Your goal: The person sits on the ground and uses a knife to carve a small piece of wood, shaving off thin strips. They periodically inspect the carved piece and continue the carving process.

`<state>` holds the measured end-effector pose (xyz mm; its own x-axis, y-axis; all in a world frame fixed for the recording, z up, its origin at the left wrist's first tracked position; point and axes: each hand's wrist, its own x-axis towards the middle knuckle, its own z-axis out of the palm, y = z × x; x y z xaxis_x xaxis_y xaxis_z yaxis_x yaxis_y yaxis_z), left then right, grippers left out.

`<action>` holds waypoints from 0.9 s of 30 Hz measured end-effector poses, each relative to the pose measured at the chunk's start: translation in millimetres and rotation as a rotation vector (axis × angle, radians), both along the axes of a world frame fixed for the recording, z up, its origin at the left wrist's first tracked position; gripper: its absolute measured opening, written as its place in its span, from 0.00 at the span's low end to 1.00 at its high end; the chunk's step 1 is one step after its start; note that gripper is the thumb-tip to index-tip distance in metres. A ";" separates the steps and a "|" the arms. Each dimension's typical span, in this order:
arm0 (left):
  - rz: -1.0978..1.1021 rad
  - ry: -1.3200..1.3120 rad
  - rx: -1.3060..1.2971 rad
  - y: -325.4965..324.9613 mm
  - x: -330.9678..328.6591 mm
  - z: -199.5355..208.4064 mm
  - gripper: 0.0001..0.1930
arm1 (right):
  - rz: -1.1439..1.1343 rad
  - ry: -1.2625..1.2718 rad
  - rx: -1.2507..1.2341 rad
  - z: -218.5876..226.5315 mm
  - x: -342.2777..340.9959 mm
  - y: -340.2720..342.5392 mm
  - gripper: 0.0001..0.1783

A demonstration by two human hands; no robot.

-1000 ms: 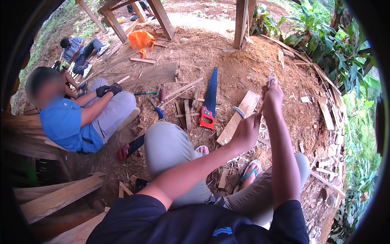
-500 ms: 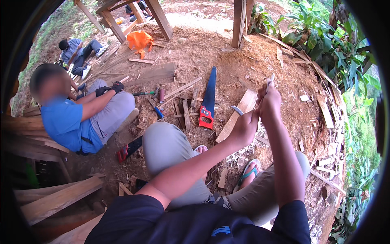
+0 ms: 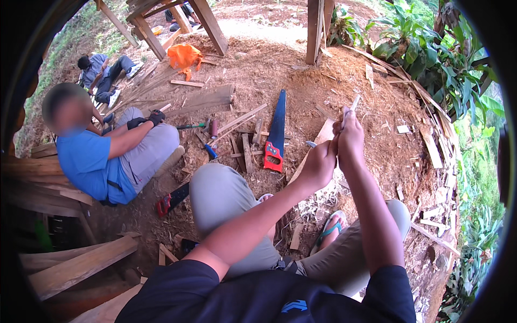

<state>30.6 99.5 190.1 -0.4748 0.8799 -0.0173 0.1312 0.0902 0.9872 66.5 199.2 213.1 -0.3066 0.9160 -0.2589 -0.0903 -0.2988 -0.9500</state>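
Note:
My right hand is closed around a thin pale stick, whose end sticks up past the fingers. Just below and left of it, my left hand is closed too, its fingers against the right hand; what they hold is hidden. The tip of a curved metal blade shows beside the left hand, and I cannot tell whether it is held or lies behind. Under the hands a wooden plank rests on the ground.
A handsaw with a red handle lies ahead, and another saw lies by my left knee. A person in a blue shirt sits at left. Near them are a blue-handled tool, an orange cloth and timber posts.
My two hands have shifted slightly up and left. The pale stick now shows more of its length above the right hand, and less of the curved blade shows.

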 end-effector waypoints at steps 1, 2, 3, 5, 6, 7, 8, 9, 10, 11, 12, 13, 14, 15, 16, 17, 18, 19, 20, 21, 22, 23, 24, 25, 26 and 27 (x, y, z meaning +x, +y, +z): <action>-0.008 -0.047 -0.001 -2.7 0.5 1.0 0.25 | 0.063 0.035 -0.011 -6.3 -1.1 -4.0 0.22; -0.011 -0.020 -0.021 -3.3 7.0 2.5 0.25 | 0.143 -0.020 -0.014 -11.1 1.0 13.3 0.23; -0.011 0.004 -0.048 -8.6 16.9 7.0 0.25 | 0.029 -0.059 -0.074 1.8 2.1 26.6 0.22; -0.046 0.123 -0.005 -13.5 32.4 -7.8 0.25 | -0.039 -0.068 0.015 16.1 10.8 50.1 0.21; -0.038 0.076 -0.003 -10.0 27.0 -5.2 0.25 | -0.080 -0.066 0.005 22.5 9.9 34.5 0.20; -0.031 0.026 0.000 -6.6 17.5 -0.6 0.25 | -0.019 -0.042 -0.001 23.2 10.7 10.3 0.20; -0.050 0.020 -0.003 -3.5 1.0 2.0 0.24 | 0.027 0.039 -0.024 15.6 6.3 -5.3 0.20; -0.042 -0.010 -0.025 -4.5 1.9 3.8 0.24 | 0.063 0.117 -0.044 9.4 5.7 -12.6 0.20; -0.025 -0.005 0.010 -4.3 10.7 5.9 0.25 | 0.124 0.077 -0.068 12.3 8.7 -1.2 0.20; -0.009 0.000 0.044 -5.2 22.2 5.9 0.25 | 0.027 0.030 -0.116 17.8 8.7 14.8 0.20; -0.069 0.077 -0.048 -7.8 28.9 5.5 0.25 | -0.019 -0.006 -0.064 28.6 9.4 27.3 0.20; -0.064 0.113 0.010 -10.6 33.4 2.6 0.25 | -0.065 -0.042 -0.011 37.2 11.0 33.9 0.20; -0.031 0.074 0.033 -9.2 29.5 1.0 0.25 | -0.111 -0.095 -0.025 35.9 11.4 23.5 0.20; 0.001 0.034 0.057 -7.0 20.7 5.3 0.25 | 0.030 -0.064 0.054 19.3 14.7 10.5 0.21; -0.044 0.012 -0.053 -3.5 5.1 10.6 0.24 | 0.052 -0.006 0.037 15.0 13.0 -3.2 0.22; -0.030 0.028 -0.034 -5.2 5.5 9.6 0.23 | 0.074 0.051 0.019 11.9 10.3 -11.2 0.22; -0.019 0.035 0.002 -4.3 13.1 4.1 0.23 | 0.113 -0.002 0.014 7.2 9.5 3.5 0.19; -0.007 0.045 0.029 -7.8 22.7 -2.2 0.23 | 0.024 -0.003 -0.048 10.2 7.8 17.4 0.19; -0.069 0.056 -0.033 -12.9 33.5 1.9 0.24 | -0.042 -0.034 -0.015 17.1 13.0 36.9 0.19; -0.073 0.149 -0.024 -16.6 38.9 -3.6 0.24 | -0.098 -0.063 0.020 22.0 15.2 49.4 0.20; -0.060 0.103 -0.024 -15.9 32.0 -0.9 0.24 | -0.085 -0.087 0.021 31.4 16.6 32.3 0.20; -0.048 0.057 -0.025 -14.2 20.4 2.6 0.24 | -0.060 -0.076 0.009 36.3 12.5 4.6 0.20; 0.009 0.058 -0.008 -9.1 6.9 6.1 0.24 | -0.011 -0.004 0.017 22.9 7.8 -11.5 0.19; -0.008 0.012 0.041 -6.4 2.6 3.8 0.24 | 0.033 0.068 0.029 9.7 4.5 -17.4 0.19; 0.008 0.027 0.049 -4.9 10.0 1.5 0.24 | 0.071 0.072 0.018 5.9 5.2 -6.7 0.19; 0.029 0.043 0.042 -10.0 18.3 -0.6 0.24 | 0.087 0.061 -0.039 10.7 7.1 3.0 0.18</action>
<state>48.9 89.5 189.5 -0.4999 0.8651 0.0406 0.1716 0.0530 0.9837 73.7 202.2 223.8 -0.4007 0.8747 -0.2726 -0.1196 -0.3449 -0.9310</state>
